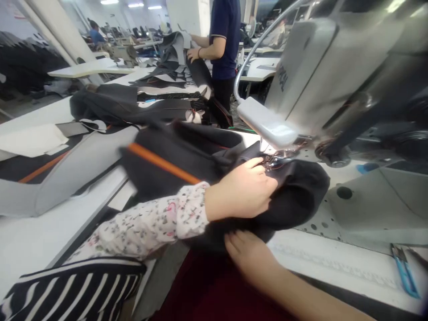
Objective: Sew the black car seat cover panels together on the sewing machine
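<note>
A black fabric piece (197, 156) with an orange stripe lies bunched under the presser foot (276, 159) of a sewing machine (301, 67). Its right part curls up into a rounded fold. My left hand (244, 189), in a floral sleeve cuff, grips the fabric close to the needle area, with the index finger by the foot. Lower down, my right hand (252, 258) has its fingers curled onto the near edge of the same fabric, their tips partly hidden. A white lamp (267, 122) lights the stitching spot.
Blue-handled thread snips (404, 272) lie at the right on the machine table. Grey and black cut pieces (76, 165) cover part of the left table. Beyond, a person in a navy shirt (225, 40) handles fabric at the long table. Another person sits farther back.
</note>
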`<state>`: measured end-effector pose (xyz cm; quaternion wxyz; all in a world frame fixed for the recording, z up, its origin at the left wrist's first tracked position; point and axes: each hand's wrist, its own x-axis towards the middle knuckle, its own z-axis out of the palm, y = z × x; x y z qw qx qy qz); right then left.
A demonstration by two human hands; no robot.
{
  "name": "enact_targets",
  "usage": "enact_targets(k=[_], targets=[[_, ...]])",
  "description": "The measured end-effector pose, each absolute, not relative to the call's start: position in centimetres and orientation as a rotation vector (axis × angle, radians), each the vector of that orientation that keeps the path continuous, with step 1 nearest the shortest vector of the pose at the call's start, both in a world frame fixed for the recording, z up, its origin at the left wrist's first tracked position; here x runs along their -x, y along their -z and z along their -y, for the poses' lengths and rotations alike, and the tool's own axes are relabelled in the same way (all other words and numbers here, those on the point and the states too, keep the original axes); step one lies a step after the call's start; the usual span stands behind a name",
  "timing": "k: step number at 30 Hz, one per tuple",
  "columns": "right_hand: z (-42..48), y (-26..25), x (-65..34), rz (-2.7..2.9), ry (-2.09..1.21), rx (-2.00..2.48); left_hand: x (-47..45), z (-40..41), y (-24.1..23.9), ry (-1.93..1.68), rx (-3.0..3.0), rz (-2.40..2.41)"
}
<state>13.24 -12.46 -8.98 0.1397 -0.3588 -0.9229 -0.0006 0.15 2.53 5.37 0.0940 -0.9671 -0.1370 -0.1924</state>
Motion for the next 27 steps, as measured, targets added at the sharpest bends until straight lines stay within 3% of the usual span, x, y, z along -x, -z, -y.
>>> enact_targets(k=[5, 8, 11, 15, 27], targets=[[14.8, 2.3, -20.4, 2.67, -0.229, 1.133, 1.5, -8.3, -7.0, 0.473, 3.22, -0.109], [12.9, -3.6, -21.0, 2.577, 0.084, 1.079, 1.2, -11.5, -7.2, 0.416, 3.53, -0.26], [9.1, -6.5, -19.0, 2.456, 0.485, 1.177, 0.9, -13.3, -7.0, 0.412, 3.752, -0.323], [5.6, -6.0, -16.8, 2.539, 0.779, 1.508, 0.9, -13.6, -6.6, 0.387, 3.78, -0.392], [5.3, -4.4, -17.4, 2.461, 0.717, 1.596, 1.5, -12.4, -5.0, 0.514, 3.6, -0.186]])
